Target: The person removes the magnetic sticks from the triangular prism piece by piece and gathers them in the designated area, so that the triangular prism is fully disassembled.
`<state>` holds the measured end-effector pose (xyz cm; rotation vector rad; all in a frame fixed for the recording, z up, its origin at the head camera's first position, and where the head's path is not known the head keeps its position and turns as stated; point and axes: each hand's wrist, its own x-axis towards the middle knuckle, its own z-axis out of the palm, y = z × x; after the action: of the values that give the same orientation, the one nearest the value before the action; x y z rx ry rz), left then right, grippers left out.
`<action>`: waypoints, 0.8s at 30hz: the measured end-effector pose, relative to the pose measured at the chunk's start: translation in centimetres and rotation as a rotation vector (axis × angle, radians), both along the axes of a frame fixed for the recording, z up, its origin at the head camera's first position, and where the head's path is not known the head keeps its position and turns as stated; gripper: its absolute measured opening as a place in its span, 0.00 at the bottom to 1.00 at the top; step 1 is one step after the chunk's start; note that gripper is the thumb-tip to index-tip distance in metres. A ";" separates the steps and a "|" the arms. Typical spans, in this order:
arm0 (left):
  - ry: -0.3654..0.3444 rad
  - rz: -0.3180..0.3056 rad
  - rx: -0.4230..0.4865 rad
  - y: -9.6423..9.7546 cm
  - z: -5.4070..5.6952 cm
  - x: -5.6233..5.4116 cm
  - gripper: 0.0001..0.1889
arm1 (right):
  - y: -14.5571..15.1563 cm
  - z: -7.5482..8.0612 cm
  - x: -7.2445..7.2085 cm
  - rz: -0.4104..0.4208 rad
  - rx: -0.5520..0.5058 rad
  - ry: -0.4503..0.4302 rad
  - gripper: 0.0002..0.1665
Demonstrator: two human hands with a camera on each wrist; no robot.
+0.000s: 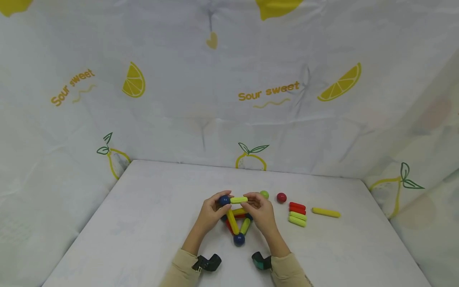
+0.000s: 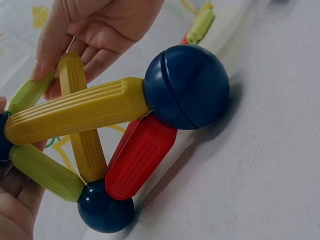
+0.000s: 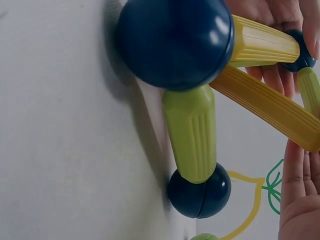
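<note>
A magnetic frame of rods and balls stands on the table between both hands. My left hand (image 1: 208, 213) pinches its top blue ball (image 1: 224, 200) between thumb and fingers. My right hand (image 1: 263, 211) grips the far end of a short light green rod (image 1: 238, 200), whose other end meets that ball. A yellow rod (image 1: 232, 222) slopes from the top ball to a front blue ball (image 1: 239, 239). Low down, a red rod (image 2: 142, 157) and another green rod (image 3: 192, 135) join the base balls. Another yellow rod (image 3: 270, 105) leans upward, its upper end loose beside the right fingers.
Right of the frame lie red rods (image 1: 297, 207), light green rods (image 1: 297, 219) and a yellow rod (image 1: 326, 212). A red ball (image 1: 281, 197) and a green ball (image 1: 264, 194) sit behind the right hand. A lemon-print cloth (image 1: 193, 131) rises behind the white table (image 1: 143, 223).
</note>
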<state>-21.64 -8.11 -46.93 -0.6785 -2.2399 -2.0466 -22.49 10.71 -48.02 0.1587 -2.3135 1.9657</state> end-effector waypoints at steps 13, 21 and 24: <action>0.060 -0.008 0.026 0.1 -2.5 -1.2 0.20 | 1.6 0.0 0.3 -0.143 0.025 0.055 0.15; 0.051 -0.024 0.059 -0.1 -3.4 -1.7 0.21 | 5.8 0.0 1.4 -0.145 0.102 -0.018 0.21; 0.075 -0.028 0.067 -0.1 -3.4 -1.8 0.21 | 7.6 -0.1 2.1 -0.159 0.135 -0.043 0.22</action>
<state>-23.42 -8.17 -50.35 -0.7726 -2.1233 -2.0616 -20.44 18.32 -48.12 -0.0566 -2.4032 1.7570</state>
